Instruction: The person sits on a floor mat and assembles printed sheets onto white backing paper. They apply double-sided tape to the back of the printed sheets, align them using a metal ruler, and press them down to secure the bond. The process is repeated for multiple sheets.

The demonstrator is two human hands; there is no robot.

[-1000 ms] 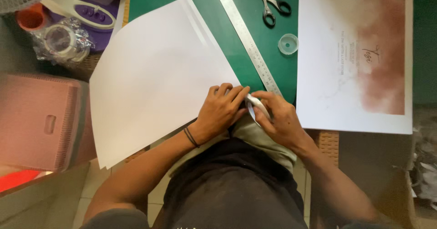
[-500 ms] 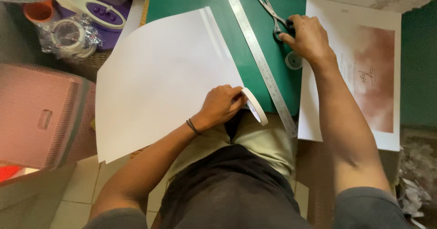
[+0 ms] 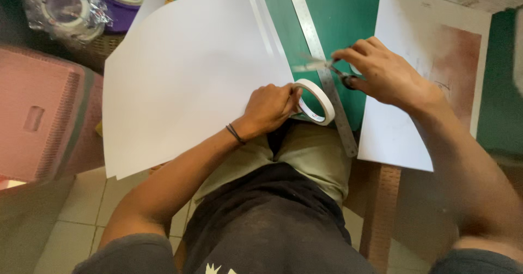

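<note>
Head view: we note the left hand (image 3: pixel 271 106) closed around a white tape roll (image 3: pixel 315 101), pressing it on the edge of the large white sheet (image 3: pixel 185 78). The right hand (image 3: pixel 384 72) grips scissors (image 3: pixel 327 67), blurred, above the steel ruler (image 3: pixel 321 61) on the green mat (image 3: pixel 348 12).

Matt white paper sheet (image 3: pixel 185 78), brushed steel ruler (image 3: pixel 321 67), metal scissors (image 3: pixel 327 67)

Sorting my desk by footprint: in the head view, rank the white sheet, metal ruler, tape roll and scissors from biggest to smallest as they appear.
1. White sheet
2. Metal ruler
3. Tape roll and scissors look similar; the scissors are blurred and partly hidden by the right hand, so no ranking.
</note>
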